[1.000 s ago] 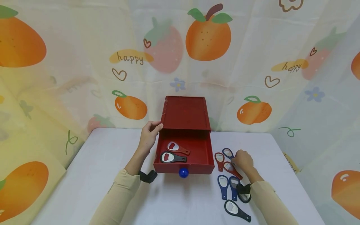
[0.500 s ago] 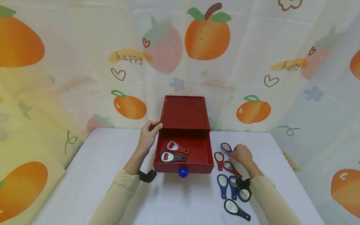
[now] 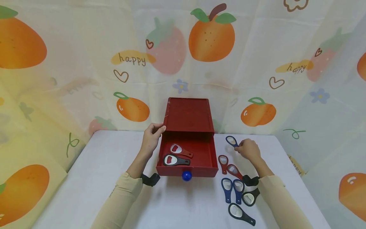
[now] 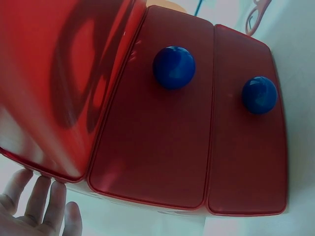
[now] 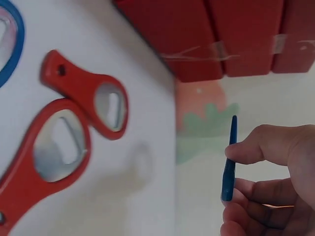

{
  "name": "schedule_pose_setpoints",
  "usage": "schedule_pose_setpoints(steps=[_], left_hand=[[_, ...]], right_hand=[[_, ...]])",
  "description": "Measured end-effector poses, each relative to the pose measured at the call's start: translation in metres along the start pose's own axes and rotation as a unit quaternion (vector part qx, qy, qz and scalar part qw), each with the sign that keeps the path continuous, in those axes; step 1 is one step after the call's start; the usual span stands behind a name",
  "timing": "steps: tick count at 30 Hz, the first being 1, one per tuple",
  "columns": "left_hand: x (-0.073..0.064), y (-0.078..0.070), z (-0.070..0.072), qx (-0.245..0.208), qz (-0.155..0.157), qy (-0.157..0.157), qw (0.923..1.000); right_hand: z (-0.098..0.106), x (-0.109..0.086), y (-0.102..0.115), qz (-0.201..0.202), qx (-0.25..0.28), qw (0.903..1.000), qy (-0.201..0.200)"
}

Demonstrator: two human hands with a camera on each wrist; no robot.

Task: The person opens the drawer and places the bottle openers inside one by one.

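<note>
My right hand (image 3: 249,149) pinches a blue bottle opener (image 3: 231,141) by its handle, raised to the right of the red drawer box (image 3: 187,114). In the right wrist view this opener is seen edge-on between thumb and fingers. My left hand (image 3: 151,137) rests against the box's left side; in the left wrist view its fingers (image 4: 55,204) are extended, with tips at the box's edge. One drawer (image 3: 204,159) with a blue knob (image 3: 186,176) is pulled out. Inside it lie a red bottle opener (image 3: 181,150) and a black bottle opener (image 3: 176,160).
Right of the drawer, two red bottle openers (image 3: 223,163) overlap or touch. Nearer the front lie two blue bottle openers (image 3: 227,190) and two black ones (image 3: 241,215). Lower drawers with blue knobs (image 4: 260,95) show in the left wrist view. A fruit-print cloth (image 3: 211,79) hangs behind the table.
The right hand has lifted the blue bottle opener up and away from the red ones. The left hand and the drawer have stayed in place.
</note>
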State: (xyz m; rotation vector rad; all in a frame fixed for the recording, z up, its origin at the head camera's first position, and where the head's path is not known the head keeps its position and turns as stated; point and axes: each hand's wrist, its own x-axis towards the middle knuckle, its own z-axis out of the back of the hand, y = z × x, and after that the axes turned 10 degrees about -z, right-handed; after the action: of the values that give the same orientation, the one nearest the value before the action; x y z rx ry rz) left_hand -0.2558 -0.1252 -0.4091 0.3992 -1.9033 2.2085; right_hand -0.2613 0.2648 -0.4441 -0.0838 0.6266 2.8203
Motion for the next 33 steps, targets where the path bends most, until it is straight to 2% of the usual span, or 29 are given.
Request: schedule_pose_setpoints(steps=[14,33], left_hand=[[-0.001,-0.001,0.000,0.001,0.005,0.003,1.0000],[0.000,-0.001,0.000,0.004,-0.001,0.001,1.0000]], right_hand=[[0.039,-0.007,0.027,0.022,0.037,0.9990,-0.005],[0.068,-0.028,0.057,0.074,0.063,0.9944,-0.041]])
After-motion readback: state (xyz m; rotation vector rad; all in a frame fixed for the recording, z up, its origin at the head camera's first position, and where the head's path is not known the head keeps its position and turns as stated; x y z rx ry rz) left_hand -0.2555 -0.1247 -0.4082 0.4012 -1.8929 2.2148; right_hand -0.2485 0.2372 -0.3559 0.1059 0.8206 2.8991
